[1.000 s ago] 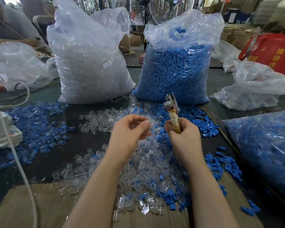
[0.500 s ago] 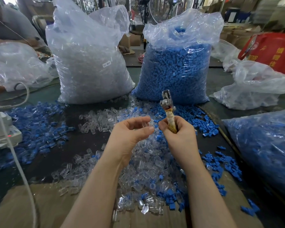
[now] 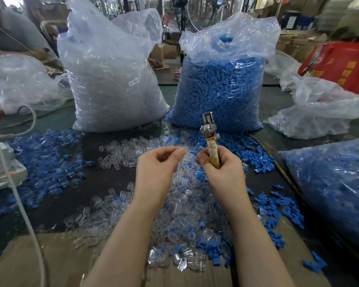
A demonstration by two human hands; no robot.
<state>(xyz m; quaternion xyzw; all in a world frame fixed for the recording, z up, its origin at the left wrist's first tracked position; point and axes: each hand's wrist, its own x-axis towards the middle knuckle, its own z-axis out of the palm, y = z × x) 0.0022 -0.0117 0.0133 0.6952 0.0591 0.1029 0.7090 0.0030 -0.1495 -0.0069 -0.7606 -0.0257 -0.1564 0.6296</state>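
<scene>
My right hand (image 3: pixel 222 172) grips the tape-wrapped handle of a small metal-headed tool (image 3: pixel 208 129), which points up and away from me. My left hand (image 3: pixel 158 164) is raised beside it with fingers curled toward the thumb, pinching what looks like a small clear plastic piece that is barely visible. The fingertips of the two hands are almost touching. Below them lies a heap of clear plastic pieces (image 3: pixel 180 214) mixed with blue plastic pieces (image 3: pixel 243 150) on the dark table.
A big bag of clear pieces (image 3: pixel 112 83) and a big bag of blue pieces (image 3: pixel 222 83) stand behind the heap. More blue pieces (image 3: pixel 44 162) lie at left near a white device (image 3: pixel 2 166) and its cable. A further blue-filled bag (image 3: pixel 336 187) lies at right, cardboard (image 3: pixel 50 262) in front.
My two hands have come closer together, and the tool has shifted slightly left with my right hand. The fingers of my left hand have straightened a little toward the right hand.
</scene>
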